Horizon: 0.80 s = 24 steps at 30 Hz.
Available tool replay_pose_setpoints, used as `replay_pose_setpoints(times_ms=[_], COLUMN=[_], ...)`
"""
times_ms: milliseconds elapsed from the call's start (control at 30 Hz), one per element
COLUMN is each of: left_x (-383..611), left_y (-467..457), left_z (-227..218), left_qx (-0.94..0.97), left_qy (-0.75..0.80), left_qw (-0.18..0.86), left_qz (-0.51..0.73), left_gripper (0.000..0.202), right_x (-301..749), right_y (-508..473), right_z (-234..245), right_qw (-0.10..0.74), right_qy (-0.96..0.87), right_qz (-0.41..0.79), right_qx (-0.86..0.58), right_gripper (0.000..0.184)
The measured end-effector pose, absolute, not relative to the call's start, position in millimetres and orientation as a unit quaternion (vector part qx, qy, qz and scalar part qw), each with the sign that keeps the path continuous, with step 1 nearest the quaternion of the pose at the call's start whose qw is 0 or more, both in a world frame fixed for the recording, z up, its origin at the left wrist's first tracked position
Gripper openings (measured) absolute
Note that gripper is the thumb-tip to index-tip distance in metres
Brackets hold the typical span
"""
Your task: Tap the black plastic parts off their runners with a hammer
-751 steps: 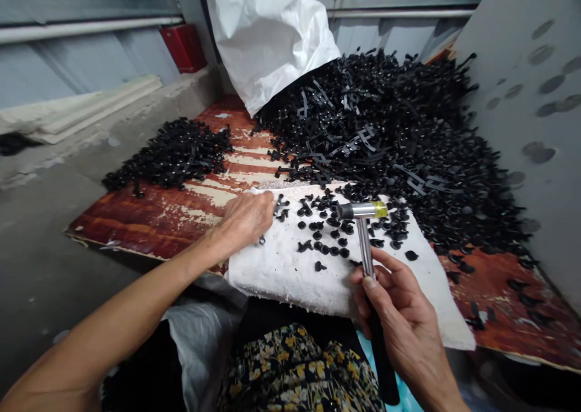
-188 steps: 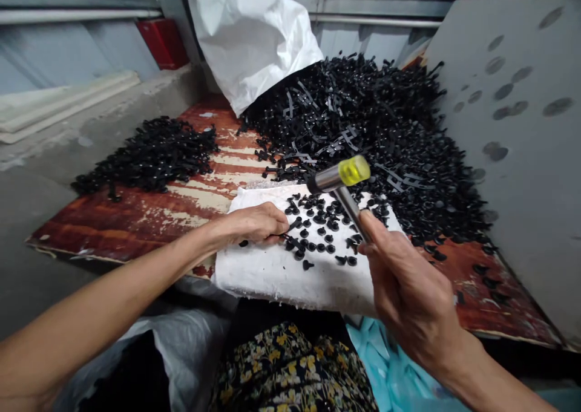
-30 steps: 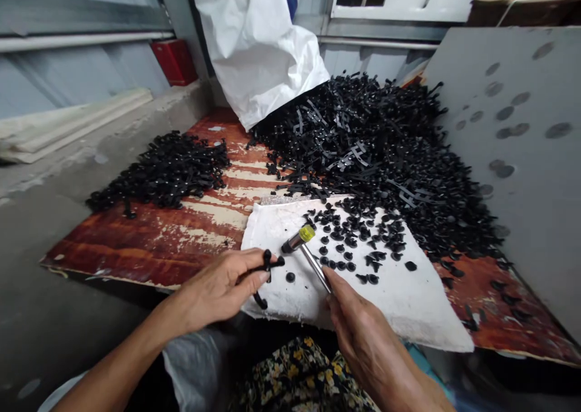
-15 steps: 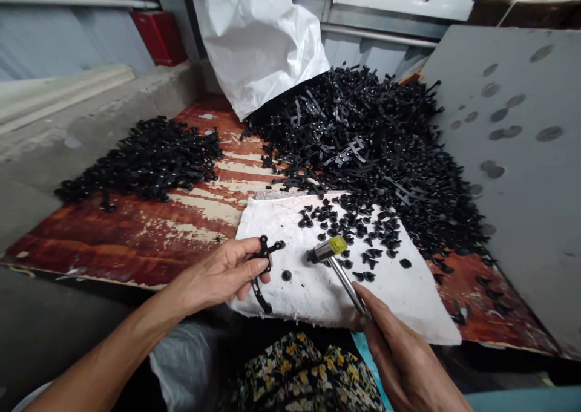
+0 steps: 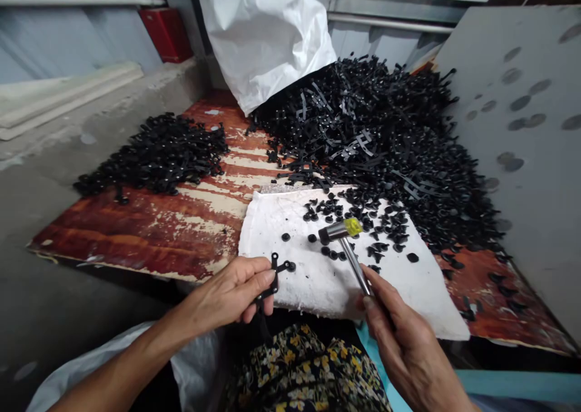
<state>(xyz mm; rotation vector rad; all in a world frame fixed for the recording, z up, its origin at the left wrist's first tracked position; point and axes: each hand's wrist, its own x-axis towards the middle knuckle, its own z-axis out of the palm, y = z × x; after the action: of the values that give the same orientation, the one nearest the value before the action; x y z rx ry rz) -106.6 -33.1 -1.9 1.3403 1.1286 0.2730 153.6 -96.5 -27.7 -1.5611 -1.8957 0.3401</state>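
Observation:
My left hand pinches a black cross-shaped plastic part at the near-left edge of a white cloth pad. In my right hand is the handle of a small hammer with a metal head and a yellow tip; the head hovers over the pad. Several small black round caps lie scattered on the pad beyond the hammer head.
A big heap of black plastic parts spills from a white sack across the worn red board. A smaller black pile lies at the left. A grey panel leans at the right. A flowered garment covers my lap.
My left hand has drawn the cross-shaped part toward me, off the pad's edge. The hammer head has shifted slightly right and away over the caps.

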Motion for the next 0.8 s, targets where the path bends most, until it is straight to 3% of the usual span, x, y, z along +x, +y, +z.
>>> replay_pose_setpoints(times_ms=[467,800], left_x=[-96,-93], left_y=[-32,-35], left_z=[0,-3], left_qx=[0.523,0.505], left_qy=[0.497,0.494], left_qw=[0.671,0.676], left_qz=[0.17,0.208], left_gripper=[0.051,0.043], right_x=[156,140], right_y=[-119,-113], right_z=[-51,-39], right_qw=[0.348,0.353], right_qy=[-0.652,-0.664], right_qz=[0.303,0.325], right_qx=[-0.602,-0.574], right_gripper=[0.04,0.043])
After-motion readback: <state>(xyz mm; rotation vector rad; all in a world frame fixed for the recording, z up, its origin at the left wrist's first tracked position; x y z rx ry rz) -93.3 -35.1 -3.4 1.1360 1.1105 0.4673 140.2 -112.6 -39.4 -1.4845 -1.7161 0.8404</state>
